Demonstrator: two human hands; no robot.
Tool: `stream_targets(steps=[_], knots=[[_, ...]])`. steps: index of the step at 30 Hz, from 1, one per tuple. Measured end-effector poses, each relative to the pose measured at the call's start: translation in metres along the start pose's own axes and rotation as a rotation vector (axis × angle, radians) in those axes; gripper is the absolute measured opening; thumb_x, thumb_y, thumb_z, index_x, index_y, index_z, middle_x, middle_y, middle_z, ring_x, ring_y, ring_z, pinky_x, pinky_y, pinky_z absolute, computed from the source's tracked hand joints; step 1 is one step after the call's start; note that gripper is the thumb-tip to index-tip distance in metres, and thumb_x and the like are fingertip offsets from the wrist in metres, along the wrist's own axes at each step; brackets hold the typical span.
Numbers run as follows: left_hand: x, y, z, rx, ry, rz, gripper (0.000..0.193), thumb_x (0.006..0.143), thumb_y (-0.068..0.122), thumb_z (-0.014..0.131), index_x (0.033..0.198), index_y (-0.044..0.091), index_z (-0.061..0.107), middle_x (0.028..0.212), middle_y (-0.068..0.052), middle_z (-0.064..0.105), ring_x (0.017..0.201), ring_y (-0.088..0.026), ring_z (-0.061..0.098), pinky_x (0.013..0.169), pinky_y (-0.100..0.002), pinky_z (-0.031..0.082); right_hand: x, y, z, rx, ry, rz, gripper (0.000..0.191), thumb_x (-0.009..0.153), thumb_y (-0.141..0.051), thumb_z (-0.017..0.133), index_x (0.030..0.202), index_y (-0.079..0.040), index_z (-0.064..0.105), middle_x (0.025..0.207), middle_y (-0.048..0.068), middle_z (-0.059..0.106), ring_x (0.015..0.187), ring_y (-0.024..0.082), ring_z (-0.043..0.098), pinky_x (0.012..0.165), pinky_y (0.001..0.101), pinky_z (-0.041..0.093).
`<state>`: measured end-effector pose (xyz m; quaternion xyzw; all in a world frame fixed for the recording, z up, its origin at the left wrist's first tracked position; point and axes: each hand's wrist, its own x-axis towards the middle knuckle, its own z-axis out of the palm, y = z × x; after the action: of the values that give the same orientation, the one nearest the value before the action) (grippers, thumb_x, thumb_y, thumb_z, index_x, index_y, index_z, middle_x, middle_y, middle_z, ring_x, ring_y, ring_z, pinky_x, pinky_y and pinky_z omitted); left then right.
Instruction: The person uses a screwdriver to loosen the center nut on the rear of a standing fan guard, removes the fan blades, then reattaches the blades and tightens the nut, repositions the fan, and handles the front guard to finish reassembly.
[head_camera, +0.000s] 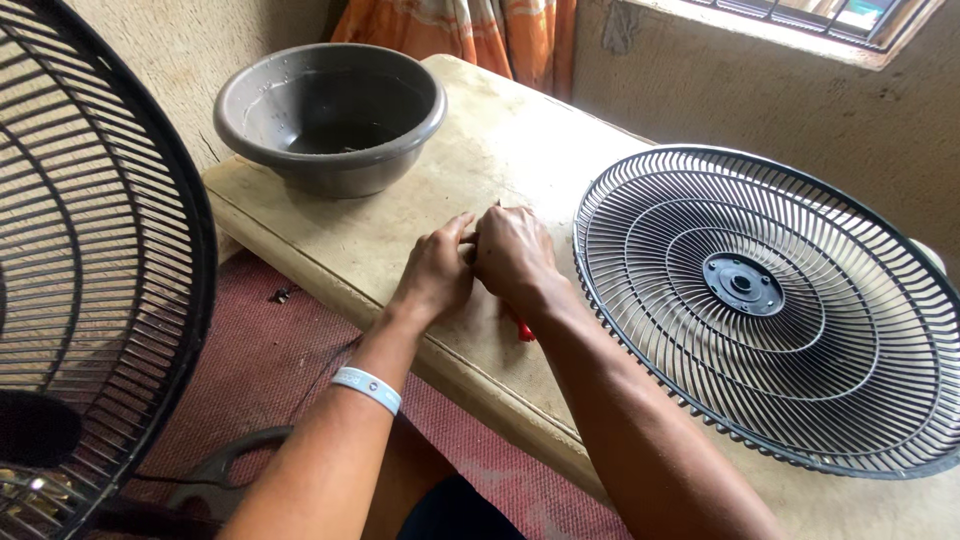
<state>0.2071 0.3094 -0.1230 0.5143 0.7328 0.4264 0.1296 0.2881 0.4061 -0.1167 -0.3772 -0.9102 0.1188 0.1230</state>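
- Two hands meet at centre table: my left hand (437, 275) and right hand (512, 255) touch each other, knuckles up, fingers curled in around something small between them.
- I cannot tell what the fingertips pinch; it is hidden under the hands. A red-handled tool (523, 331) pokes out at 6 o'clock of the right hand, below the wrist; looks like a screwdriver handle, mostly covered, apparently held in that closed right hand.
- Left fingers: bent, closed toward the right hand, grip contents unseen.
- Progress, judged: fan looks taken apart already. One fan guard (770, 310) lies flat on the table at 3 o'clock of the hands, hub in its middle, no blade on it. Second grille (95, 260) stands upright at 9 o'clock, off the table.
- What is left: whatever small part the hands work on; the guards are apart, not joined.
- Grey plastic basin (330, 115) sits at 11 o'clock, near the far table corner, a little water inside.
- Table (500, 150): pale, worn, stained top with rounded edge.
- Room: rough plaster wall, orange curtain (470, 30) at 12 o'clock, barred window at 1 o'clock, reddish mat on the floor, small dark bit lying on it at 9 o'clock.
- Light wristband (367, 389) on my left wrist.
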Motion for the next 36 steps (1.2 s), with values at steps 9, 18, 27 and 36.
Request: stream_targets(steps=[9,18,27,36], knots=[[0.000,-0.002,-0.007,-0.016,0.034,0.064,0.059,0.086,-0.001,0.052,0.145,-0.004,0.046,0.126,-0.026,0.068,0.116,-0.037,0.069,0.104,-0.041,0.051,0.004,-0.004,-0.003,0.065,0.081,0.034,0.015,0.087,-0.009,0.073,0.081,0.004,0.077,0.079,0.020,0.071,0.067,0.028,0.072,0.059,0.0412,0.060],[-0.015,0.032,-0.065,0.056,0.199,0.245,0.069,0.077,-0.011,0.047,0.145,-0.005,0.047,0.133,-0.032,0.060,0.127,-0.046,0.056,0.110,-0.046,0.043,-0.020,-0.050,-0.066,0.189,0.488,-0.215,0.020,0.075,-0.012,0.081,0.094,-0.010,0.082,0.095,0.020,0.070,0.083,0.037,0.070,0.078,0.0466,0.055],[-0.065,0.085,-0.159,0.197,0.387,0.480,0.079,0.076,-0.012,0.053,0.153,-0.007,0.035,0.153,-0.034,0.042,0.141,-0.048,0.043,0.117,-0.047,0.038,-0.050,-0.134,-0.134,0.433,0.719,-0.466,0.029,0.077,-0.012,0.086,0.105,-0.009,0.081,0.093,0.015,0.072,0.075,0.028,0.073,0.072,0.0406,0.056],[-0.173,0.104,-0.248,0.435,0.544,0.522,0.079,0.076,-0.013,0.050,0.154,-0.010,0.033,0.154,-0.034,0.043,0.147,-0.047,0.043,0.123,-0.047,0.036,-0.100,-0.236,-0.149,0.672,0.658,-0.670,0.031,0.077,-0.006,0.085,0.107,-0.007,0.079,0.093,0.011,0.072,0.075,0.020,0.074,0.067,0.0325,0.057]])
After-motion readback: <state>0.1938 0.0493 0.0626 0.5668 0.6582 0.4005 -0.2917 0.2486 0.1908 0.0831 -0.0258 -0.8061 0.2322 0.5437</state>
